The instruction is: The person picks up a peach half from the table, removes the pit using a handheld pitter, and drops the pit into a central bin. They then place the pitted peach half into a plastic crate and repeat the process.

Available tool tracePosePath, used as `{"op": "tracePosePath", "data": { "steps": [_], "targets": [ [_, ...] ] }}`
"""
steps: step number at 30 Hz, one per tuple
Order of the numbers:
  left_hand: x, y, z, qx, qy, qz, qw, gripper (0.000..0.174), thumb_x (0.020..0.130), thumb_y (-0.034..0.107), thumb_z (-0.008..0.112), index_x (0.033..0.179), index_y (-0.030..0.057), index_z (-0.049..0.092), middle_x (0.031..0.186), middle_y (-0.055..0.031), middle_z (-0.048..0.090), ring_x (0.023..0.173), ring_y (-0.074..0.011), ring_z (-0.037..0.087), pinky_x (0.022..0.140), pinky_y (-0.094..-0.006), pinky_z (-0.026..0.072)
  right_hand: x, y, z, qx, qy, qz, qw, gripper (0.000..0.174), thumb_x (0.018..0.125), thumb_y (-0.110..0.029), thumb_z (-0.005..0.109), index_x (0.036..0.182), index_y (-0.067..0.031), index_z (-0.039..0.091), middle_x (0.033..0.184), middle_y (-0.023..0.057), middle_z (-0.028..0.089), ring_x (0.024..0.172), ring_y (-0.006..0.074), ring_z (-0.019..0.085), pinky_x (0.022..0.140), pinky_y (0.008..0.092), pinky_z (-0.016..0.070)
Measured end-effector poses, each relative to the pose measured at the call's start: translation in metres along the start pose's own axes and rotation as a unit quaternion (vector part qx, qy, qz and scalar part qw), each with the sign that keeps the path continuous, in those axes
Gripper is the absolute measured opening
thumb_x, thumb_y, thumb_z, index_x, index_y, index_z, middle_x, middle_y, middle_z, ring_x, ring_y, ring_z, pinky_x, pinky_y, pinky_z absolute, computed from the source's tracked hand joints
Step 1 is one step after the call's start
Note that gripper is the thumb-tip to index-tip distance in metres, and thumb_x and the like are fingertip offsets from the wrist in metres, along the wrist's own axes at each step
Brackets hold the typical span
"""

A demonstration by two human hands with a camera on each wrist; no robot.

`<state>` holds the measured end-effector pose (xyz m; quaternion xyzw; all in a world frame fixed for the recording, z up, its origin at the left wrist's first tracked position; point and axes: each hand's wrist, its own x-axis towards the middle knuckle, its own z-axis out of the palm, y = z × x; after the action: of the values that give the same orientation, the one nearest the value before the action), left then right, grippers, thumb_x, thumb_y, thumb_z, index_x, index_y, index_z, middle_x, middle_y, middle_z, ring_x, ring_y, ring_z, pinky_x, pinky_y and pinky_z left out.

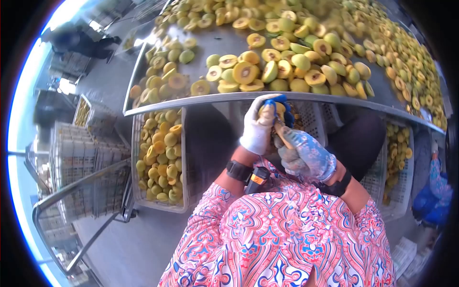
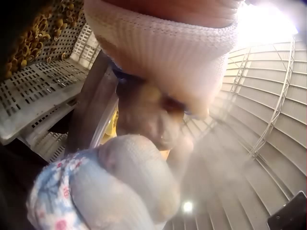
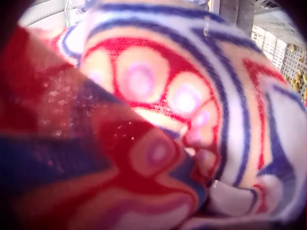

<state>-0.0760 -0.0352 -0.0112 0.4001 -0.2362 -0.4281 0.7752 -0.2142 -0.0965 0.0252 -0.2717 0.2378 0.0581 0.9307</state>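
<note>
In the head view my left hand point(image 1: 256, 122), in a white glove with blue over the fingers, holds a yellow peach half point(image 1: 267, 111) just below the table's front edge. My right hand point(image 1: 306, 155), in a blue floral glove with greyed fingers, grips a tool by its light wooden handle point(image 1: 285, 136). The tool's far end meets the fruit and is hidden by the fingers. Close up in the left wrist view, the right glove's pale fingers point(image 2: 136, 177) lie below the left glove's white cuff point(image 2: 163, 48). Patterned cloth point(image 3: 158, 96) fills the right wrist view.
Halved peaches point(image 1: 246, 71) lie heaped on the metal table point(image 1: 205, 48), whose raised rim point(image 1: 191, 101) runs in front of me. Crates of halves stand below, one at left point(image 1: 160, 162), another at right point(image 1: 397, 162). Stacked crates point(image 1: 88, 162) and a metal trolley handle point(image 1: 71, 191) are farther left.
</note>
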Motion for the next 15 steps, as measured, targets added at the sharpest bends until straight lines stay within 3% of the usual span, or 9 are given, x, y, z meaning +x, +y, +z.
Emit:
{"op": "tracePosePath", "data": {
  "steps": [5,7,9,13,14,15],
  "targets": [
    [0.0,-0.001,-0.019,-0.017,-0.048,-0.001,0.999,0.047,0.093,0.043,0.06,0.114,0.0016,0.057,0.095,-0.0109,0.065,0.081,-0.0198,0.065,0.073,-0.0344,0.0559,0.003,-0.004,0.0,0.033,-0.063,0.061,0.996,0.037,0.101,-0.048,0.041,0.097,-0.0126,0.052,0.053,-0.0095,0.033,0.037,0.0026,0.03,0.038,0.0204,0.0264],
    [-0.001,-0.001,-0.026,-0.004,-0.057,0.007,0.998,0.047,0.093,0.045,0.059,0.115,0.0029,0.057,0.097,-0.0096,0.064,0.081,-0.0183,0.064,0.075,-0.0333,0.0548,0.01,-0.001,-0.007,0.083,-0.082,0.079,0.99,0.04,0.101,-0.048,0.038,0.1,-0.0101,0.051,0.053,-0.009,0.032,0.036,0.0021,0.029,0.034,0.0205,0.0215],
    [-0.002,0.002,-0.029,0.023,-0.047,0.03,0.998,0.046,0.094,0.044,0.057,0.115,0.0033,0.056,0.099,-0.008,0.064,0.084,-0.0162,0.063,0.076,-0.0313,0.0542,0.013,0.001,-0.006,0.088,-0.095,0.089,0.988,0.04,0.101,-0.049,0.038,0.1,-0.0109,0.052,0.052,-0.0089,0.032,0.035,0.0028,0.029,0.034,0.0216,0.022],
    [-0.005,0.005,-0.035,-0.027,0.0,0.027,0.999,0.038,0.098,0.038,0.052,0.114,0.0038,0.058,0.099,-0.0057,0.064,0.087,-0.0128,0.061,0.076,-0.0289,0.0528,0.022,0.004,0.012,-0.019,-0.036,0.071,0.997,0.039,0.101,-0.048,0.039,0.1,-0.0121,0.054,0.052,-0.0092,0.032,0.035,0.0036,0.029,0.035,0.0228,0.0227],
    [-0.008,0.003,-0.035,-0.017,0.049,0.053,0.997,0.025,0.1,0.026,0.049,0.11,0.0047,0.059,0.094,-0.0045,0.062,0.084,-0.0104,0.058,0.076,-0.0269,0.0498,0.025,0.008,0.022,-0.064,-0.003,0.054,0.997,0.039,0.101,-0.048,0.039,0.101,-0.0123,0.055,0.052,-0.0093,0.032,0.035,0.0037,0.029,0.035,0.023,0.0227],
    [-0.009,0.004,-0.036,-0.01,0.055,0.075,0.996,0.027,0.1,0.028,0.049,0.11,0.0049,0.059,0.093,-0.0046,0.062,0.083,-0.0103,0.058,0.075,-0.0267,0.05,0.026,0.009,0.029,-0.11,0.029,0.033,0.993,0.039,0.101,-0.048,0.039,0.101,-0.0125,0.055,0.052,-0.0094,0.032,0.035,0.0039,0.028,0.036,0.0232,0.0228]
  ]
}}
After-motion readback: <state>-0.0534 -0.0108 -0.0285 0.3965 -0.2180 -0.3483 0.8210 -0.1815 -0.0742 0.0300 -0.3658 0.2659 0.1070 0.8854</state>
